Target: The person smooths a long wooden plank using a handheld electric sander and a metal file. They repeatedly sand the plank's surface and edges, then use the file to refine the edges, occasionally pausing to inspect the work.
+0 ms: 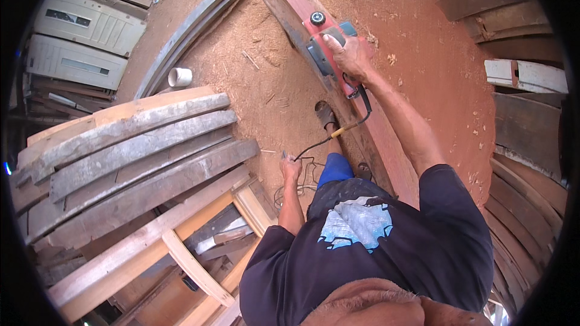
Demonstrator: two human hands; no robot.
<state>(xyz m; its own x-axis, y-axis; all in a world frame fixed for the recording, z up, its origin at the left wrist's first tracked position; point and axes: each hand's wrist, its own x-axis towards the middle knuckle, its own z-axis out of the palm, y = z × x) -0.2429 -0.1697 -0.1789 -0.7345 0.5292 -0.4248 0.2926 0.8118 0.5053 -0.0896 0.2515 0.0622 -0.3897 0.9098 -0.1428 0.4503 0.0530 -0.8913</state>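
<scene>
The right hand (353, 57) grips the top handle of a red electric planer (322, 54), upper centre of the frame; its palm and fingers hide much of the handle. The planer sits on a long reddish plank (393, 151) running from the top edge toward the lower centre; its underside and blade are out of sight. A black cord (369, 108) with a yellow section leaves the planer and reaches the left hand (292, 168), centre frame, whose fingers are curled at it; a small greyish object at the fingertips is hard to make out. Near the plank, one sandalled foot (326, 115) shows; the other is mostly hidden. The dark shirt (417, 229) covers the plank's near end.

The ground (447, 96) is reddish-brown, strewn with shavings, thickest at upper centre. A white cup-like container (184, 76) lies upper left. Weathered boards (145, 136) are stacked at left, above a wooden frame (175, 247). Pale panels (90, 27) fill the upper left; more timber (525, 121) lines the right, cut off by the dark fisheye rim.
</scene>
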